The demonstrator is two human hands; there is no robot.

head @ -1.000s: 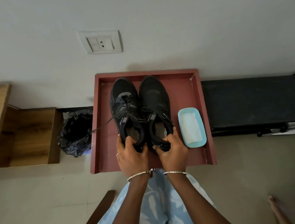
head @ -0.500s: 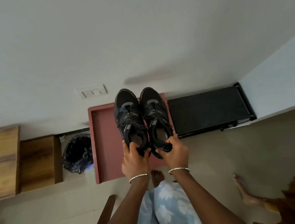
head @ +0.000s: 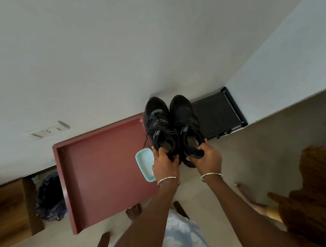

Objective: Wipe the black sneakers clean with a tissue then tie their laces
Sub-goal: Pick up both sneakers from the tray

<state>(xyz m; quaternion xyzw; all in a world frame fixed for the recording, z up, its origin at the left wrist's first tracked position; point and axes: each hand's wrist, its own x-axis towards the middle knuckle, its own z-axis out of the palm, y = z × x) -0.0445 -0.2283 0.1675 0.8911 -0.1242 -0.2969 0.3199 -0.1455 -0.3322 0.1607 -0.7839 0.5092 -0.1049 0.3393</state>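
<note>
While the left hand and right hand each curl their fingers round a heel, holding the black sneakers aloft near the red tray, the pair looks light, stiff-heeled and loose-laced, so the heels seem the best hold.

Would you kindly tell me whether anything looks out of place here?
A lace hangs loose and untied off the left sneaker, dangling toward the teal dish; otherwise nothing stands out.

A red tabletop with a raised rim stands against a white wall, below a socket. A teal dish lies at its right edge. To the left are a black bin bag and a wooden cabinet; to the right, a black rack.
</note>
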